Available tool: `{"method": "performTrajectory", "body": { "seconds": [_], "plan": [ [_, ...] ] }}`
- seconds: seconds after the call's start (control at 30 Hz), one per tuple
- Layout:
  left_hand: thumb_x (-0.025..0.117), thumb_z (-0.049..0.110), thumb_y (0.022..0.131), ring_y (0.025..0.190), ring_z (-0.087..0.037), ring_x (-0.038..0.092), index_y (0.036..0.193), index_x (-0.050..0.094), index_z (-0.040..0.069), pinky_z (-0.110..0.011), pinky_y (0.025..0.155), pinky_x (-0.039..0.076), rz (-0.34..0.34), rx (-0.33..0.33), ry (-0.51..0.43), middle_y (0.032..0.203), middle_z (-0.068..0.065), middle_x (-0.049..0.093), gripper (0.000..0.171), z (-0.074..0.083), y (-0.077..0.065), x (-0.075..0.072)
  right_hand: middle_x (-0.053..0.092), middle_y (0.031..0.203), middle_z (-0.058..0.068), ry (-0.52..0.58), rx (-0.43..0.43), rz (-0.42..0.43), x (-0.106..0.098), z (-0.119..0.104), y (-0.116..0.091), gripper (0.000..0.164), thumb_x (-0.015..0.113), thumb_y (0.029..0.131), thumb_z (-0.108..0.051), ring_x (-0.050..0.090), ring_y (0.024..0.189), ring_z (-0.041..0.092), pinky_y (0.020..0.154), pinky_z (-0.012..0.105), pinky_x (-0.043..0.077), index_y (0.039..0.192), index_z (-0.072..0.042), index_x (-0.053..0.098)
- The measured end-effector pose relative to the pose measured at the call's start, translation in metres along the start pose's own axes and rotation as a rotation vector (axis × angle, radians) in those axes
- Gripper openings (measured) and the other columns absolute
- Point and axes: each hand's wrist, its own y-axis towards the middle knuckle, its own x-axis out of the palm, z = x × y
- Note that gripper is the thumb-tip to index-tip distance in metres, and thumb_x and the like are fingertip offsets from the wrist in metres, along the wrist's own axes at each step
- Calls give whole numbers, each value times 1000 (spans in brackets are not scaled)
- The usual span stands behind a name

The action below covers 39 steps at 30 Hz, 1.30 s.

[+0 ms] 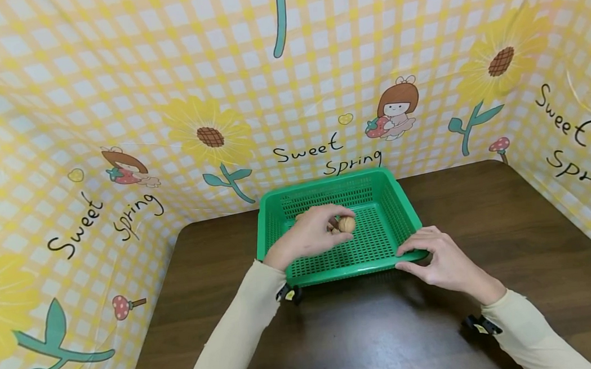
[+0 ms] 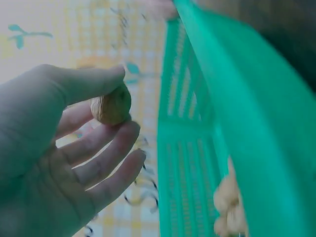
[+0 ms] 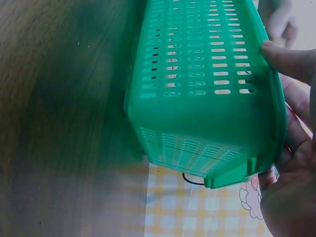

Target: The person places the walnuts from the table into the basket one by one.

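Note:
A walnut (image 1: 347,225) is pinched between the thumb and fingers of my left hand (image 1: 315,231), held over the inside of a green plastic basket (image 1: 331,274). In the left wrist view the same walnut (image 2: 112,105) shows between thumb and fingertips, apart from the basket wall. Several more walnuts (image 2: 228,205) lie inside the basket, mostly hidden behind my left hand in the head view. My right hand (image 1: 444,260) grips the basket's near right corner, thumb outside and fingers over the rim, as the right wrist view also shows.
The basket stands on a dark wooden table (image 1: 365,332), close to its back edge. A yellow checked cloth (image 1: 290,94) with flowers and lettering hangs behind the table and along both sides.

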Motion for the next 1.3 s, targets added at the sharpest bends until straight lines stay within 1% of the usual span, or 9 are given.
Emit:
{"method": "performTrajectory", "body": {
  "seconds": [0.13,0.23,0.4,0.53,0.67,0.83,0.97,1.1,1.3],
  "plan": [
    [75,27,102,106,-16,68,147,64,22,-39,89,58,10,-89,-3,121,-1,72,46,-22,15,0,77,91,-20,0,-8,-1,2,2,0,34,96,73,-10,67,89,8,97,30,42,94,-31,80],
    [75,28,103,111,-17,70,147,64,23,-42,94,59,7,-129,-22,124,-2,74,46,-33,21,1,77,92,-20,2,-10,-8,4,2,-1,34,96,73,-9,67,89,8,98,32,42,95,-30,80],
    [74,31,103,109,-17,69,147,64,24,-43,94,59,30,-163,30,125,0,73,46,-38,35,-6,77,92,-20,-3,-4,-12,4,1,-4,34,96,74,-9,68,89,8,99,33,42,95,-31,80],
    [76,31,102,108,-19,67,148,64,20,-44,93,58,45,-179,65,129,-2,71,48,-48,50,-8,77,92,-20,-3,-5,1,2,2,-4,35,96,73,-8,68,89,9,98,32,42,94,-30,80],
    [76,29,102,116,-22,65,147,64,16,-47,102,56,37,-210,64,139,-4,67,48,-70,56,0,77,92,-20,6,-8,3,7,2,-2,35,96,73,-8,68,89,8,99,32,42,95,-31,80],
    [75,29,102,123,-26,62,148,64,16,-49,105,55,-1,-260,38,139,-7,63,49,-95,56,20,76,92,-22,-4,-18,-10,10,1,-5,36,96,73,-10,68,90,7,98,32,43,95,-32,79],
    [74,34,103,121,-24,65,148,65,20,-47,102,57,8,-262,63,137,-4,66,48,-101,56,28,76,92,-21,-5,-26,-11,10,2,-5,36,96,72,-9,68,90,7,99,32,42,95,-32,79],
    [74,38,102,117,-24,66,144,68,21,-47,100,57,40,-251,117,134,-3,68,45,-103,60,28,77,92,-21,-2,-25,-3,10,2,-4,36,96,72,-9,68,89,7,99,31,42,95,-32,80],
    [73,43,102,116,-22,67,141,69,26,-46,100,58,43,-272,123,131,0,70,42,-106,65,27,77,92,-21,-7,-29,-5,6,3,-1,36,96,72,-9,67,89,7,98,31,42,95,-32,80]
  ]
}}
